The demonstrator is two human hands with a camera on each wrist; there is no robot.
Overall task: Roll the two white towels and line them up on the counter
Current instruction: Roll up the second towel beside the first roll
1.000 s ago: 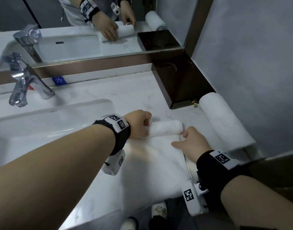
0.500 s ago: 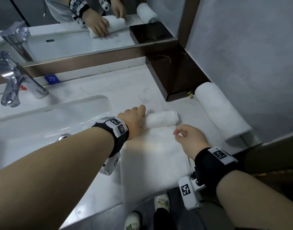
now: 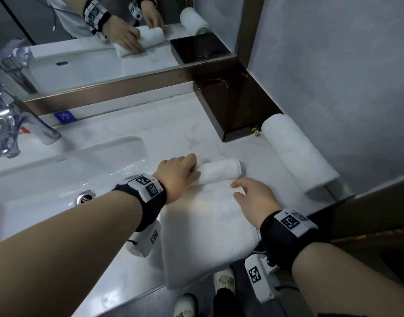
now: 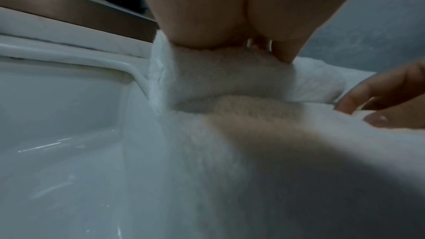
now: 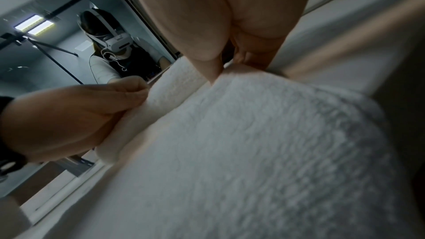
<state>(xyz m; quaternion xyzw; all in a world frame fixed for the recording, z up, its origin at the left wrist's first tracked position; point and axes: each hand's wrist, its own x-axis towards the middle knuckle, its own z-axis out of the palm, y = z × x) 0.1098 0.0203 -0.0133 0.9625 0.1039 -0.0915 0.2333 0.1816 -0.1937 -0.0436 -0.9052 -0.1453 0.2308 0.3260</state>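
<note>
Rolling the second white terry towel [image 3: 207, 227], laid flat on the near right part of the white marble counter [image 3: 150, 131], beside the white basin [image 3: 66, 170]. Only the far end turned so far: a short, tight roll [image 3: 219, 171] lying crosswise, with most of the cloth flat toward the near edge.

Left hand [image 3: 177, 176] curled over the left end of the roll, fingers wrapped round it, gripping. Right hand [image 3: 253, 196] loose on the flat cloth just near of the roll's right end, fingers lightly bent and touching the pile, gripping nothing.

First white rolled towel [image 3: 297, 156] already finished, lying against the grey wall [image 3: 345, 88] at the far right, next to the dark brown wooden box [image 3: 237, 110].

To do this step well:
- Bring the right hand onto the right end, to match the left.
- Roll toward the near edge with even pressure at both ends, so no cone forms.
- Keep the side edges flush at each turn; tuck in any slack before going on.
- Press down lightly while turning, for a firm core.
- Finish seam-down, then set parallel beside the finished roll, ends level.

Likely fault: left end tighter than right, judging by the one-sided grip.
</note>
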